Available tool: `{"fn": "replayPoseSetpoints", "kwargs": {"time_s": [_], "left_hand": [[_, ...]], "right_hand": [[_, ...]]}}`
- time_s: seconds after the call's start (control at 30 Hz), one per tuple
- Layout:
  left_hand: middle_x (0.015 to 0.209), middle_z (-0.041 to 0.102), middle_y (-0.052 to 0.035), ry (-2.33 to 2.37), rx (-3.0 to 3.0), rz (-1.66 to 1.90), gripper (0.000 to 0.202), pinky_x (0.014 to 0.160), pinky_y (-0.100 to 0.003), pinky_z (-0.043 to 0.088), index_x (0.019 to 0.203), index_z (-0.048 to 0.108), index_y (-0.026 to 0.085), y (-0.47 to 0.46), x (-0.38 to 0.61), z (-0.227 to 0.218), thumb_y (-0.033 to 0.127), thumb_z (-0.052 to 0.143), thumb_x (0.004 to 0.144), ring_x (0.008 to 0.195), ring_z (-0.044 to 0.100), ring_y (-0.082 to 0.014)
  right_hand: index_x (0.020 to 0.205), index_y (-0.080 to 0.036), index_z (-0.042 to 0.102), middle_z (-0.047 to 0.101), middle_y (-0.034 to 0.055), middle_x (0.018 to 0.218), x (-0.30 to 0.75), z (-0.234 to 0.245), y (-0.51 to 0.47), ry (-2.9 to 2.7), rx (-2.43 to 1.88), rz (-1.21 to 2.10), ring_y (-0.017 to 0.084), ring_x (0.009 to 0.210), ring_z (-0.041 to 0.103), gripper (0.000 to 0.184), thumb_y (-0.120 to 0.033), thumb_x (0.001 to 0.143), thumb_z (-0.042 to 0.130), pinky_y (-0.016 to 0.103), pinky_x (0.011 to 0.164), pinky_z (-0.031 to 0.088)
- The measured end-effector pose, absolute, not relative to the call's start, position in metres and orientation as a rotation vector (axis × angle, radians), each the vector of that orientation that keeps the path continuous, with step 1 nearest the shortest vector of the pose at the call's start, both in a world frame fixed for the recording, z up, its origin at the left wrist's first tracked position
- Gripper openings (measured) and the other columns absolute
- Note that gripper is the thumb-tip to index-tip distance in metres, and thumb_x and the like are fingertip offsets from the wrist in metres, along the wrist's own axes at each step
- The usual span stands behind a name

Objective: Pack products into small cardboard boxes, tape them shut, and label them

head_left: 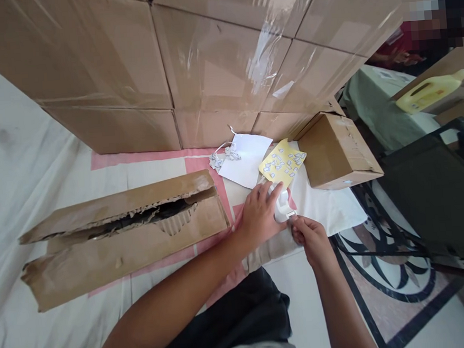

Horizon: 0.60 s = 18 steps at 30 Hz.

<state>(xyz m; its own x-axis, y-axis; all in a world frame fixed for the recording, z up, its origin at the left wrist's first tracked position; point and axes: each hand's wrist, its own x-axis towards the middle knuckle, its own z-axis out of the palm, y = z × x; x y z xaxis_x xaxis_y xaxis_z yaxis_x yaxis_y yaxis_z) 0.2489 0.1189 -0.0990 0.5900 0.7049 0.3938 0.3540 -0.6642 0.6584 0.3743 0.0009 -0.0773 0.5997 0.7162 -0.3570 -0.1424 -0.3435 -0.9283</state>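
Note:
My left hand (258, 212) is wrapped round a white tape dispenser (282, 208), holding it just above the cloth. At the dispenser's cutter end, my right hand (311, 238) is closed in a pinch, apparently on the loose end of clear tape, which is too small to see well. Just beyond my hands lies a yellow sheet of paper (282, 162) dotted with several small white paper pieces. A white sheet (250, 157) lies to its left, with a heap of paper scraps (216, 161) and a white string at its left edge.
A wall of taped cardboard boxes (209, 80) stands in front. A torn long cardboard box (141, 244) lies at left, and a small open box (345, 150) stands at right. Further right are a dark chair (428, 197), a yellow bottle (429, 94) on a table, and another person.

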Motion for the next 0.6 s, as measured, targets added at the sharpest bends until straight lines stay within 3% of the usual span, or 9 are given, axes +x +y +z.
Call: {"fn": "replayPoseSetpoints", "kwargs": {"time_s": [0.33,0.6], "left_hand": [[0.148,0.047,-0.0155,0.804,2.286,0.891,0.09,0.111,-0.05,0.041,0.152,0.035,0.022,0.1188,0.2472,-0.0977,0.054,0.075,0.079,0.134,0.045,-0.0361],[0.149,0.046,-0.0151,0.821,2.298,0.877,0.095,0.111,-0.049,0.041,0.153,0.034,0.022,0.1181,0.2484,-0.1006,0.052,0.078,0.075,0.135,0.044,-0.0368]], "right_hand": [[0.06,-0.02,0.048,0.035,-0.0074,0.05,0.3695,-0.0752,0.0001,-0.591,-1.758,0.933,0.007,0.047,0.024,0.054,-0.062,0.079,0.077,0.027,0.048,0.014],[0.064,-0.021,0.047,0.037,-0.0067,0.052,0.3735,-0.0741,-0.0022,-0.678,-1.775,0.999,0.008,0.05,0.026,0.052,-0.062,0.08,0.075,0.027,0.05,0.016]]}}
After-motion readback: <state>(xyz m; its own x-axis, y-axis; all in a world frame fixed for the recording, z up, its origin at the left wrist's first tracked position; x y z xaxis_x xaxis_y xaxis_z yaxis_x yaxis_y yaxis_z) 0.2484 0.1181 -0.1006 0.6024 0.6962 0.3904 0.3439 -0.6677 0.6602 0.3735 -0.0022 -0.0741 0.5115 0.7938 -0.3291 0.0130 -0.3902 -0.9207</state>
